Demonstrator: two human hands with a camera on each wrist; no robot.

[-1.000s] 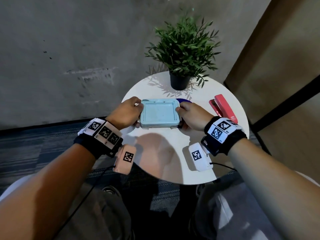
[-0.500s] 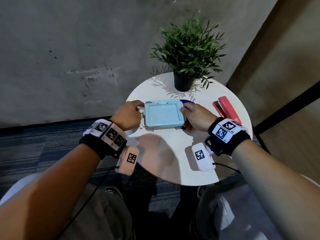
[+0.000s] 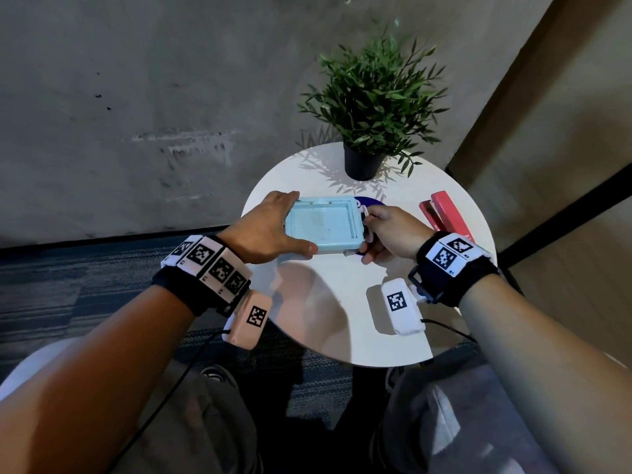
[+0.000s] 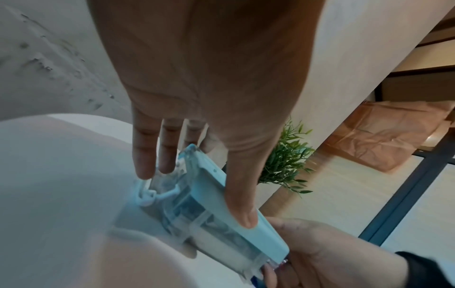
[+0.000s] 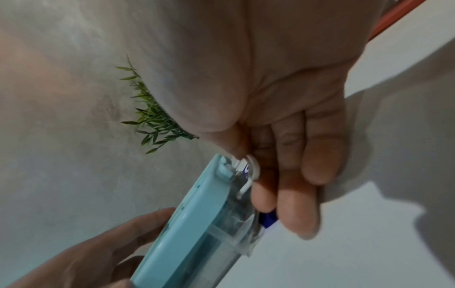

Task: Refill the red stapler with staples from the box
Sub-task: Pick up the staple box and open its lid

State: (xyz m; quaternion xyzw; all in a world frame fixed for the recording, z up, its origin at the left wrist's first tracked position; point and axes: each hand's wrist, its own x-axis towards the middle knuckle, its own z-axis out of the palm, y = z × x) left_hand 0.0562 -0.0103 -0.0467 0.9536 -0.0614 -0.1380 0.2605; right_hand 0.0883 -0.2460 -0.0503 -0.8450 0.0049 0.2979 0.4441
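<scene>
Head view, centre: my left hand [image 3: 268, 230] spread along light-blue-lidded clear plastic box [image 3: 323, 225]; right hand [image 3: 393, 233] pinching white side latch [image 5: 256, 167].

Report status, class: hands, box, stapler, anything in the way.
Left hand braces the box, fingers straight. Right hand pinches its right-end latch. Lid on; red stapler untouched. Nothing between them.

I am opening my left hand [image 3: 263, 230] out of its curled grip, stretching the fingers along the far left corner of the box [image 3: 323, 227] and laying the thumb along its near edge. My right hand [image 3: 393, 234] is shifting to pinch the white latch [image 5: 251, 167] on the box's right side.
</scene>
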